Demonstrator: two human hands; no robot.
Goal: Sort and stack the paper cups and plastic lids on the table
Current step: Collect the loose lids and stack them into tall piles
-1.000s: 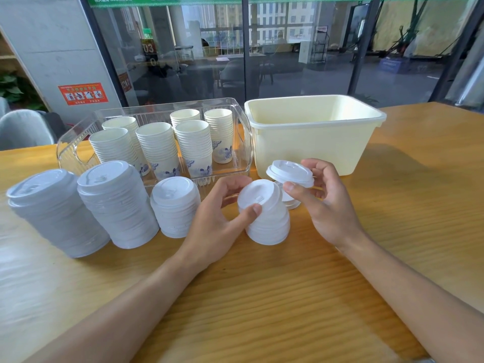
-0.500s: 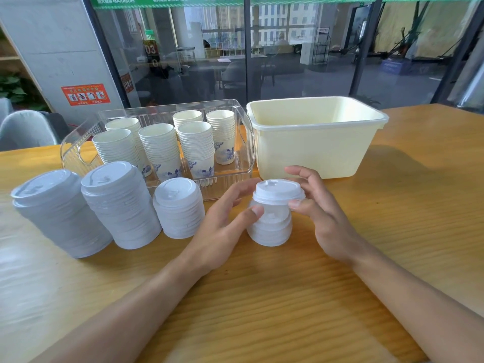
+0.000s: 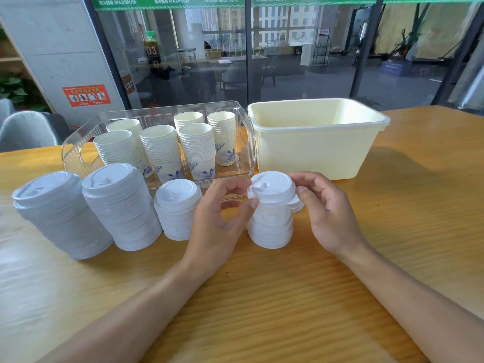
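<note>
A short stack of white plastic lids (image 3: pixel 271 226) stands on the wooden table (image 3: pixel 262 297) in front of me. Its top lid (image 3: pixel 272 187) sits slightly tilted on the stack. My left hand (image 3: pixel 217 224) pinches that lid's left edge between thumb and forefinger. My right hand (image 3: pixel 324 213) holds its right side, thumb in front and fingers curled behind. Another loose lid (image 3: pixel 297 206) peeks out behind the stack. Three more lid stacks stand to the left: a small one (image 3: pixel 178 208) and two tall leaning ones (image 3: pixel 120 205) (image 3: pixel 60 213).
A clear plastic bin (image 3: pixel 246 142) behind the lids holds several stacks of paper cups (image 3: pixel 162 150). A cream plastic tub (image 3: pixel 314 153) stands to its right, nothing visible inside. Bare table lies to the right and toward me. A glass wall runs behind the table.
My right hand carried a lid from behind the stack and set it on top. Both hands now close on that top lid, which has tipped a little.
</note>
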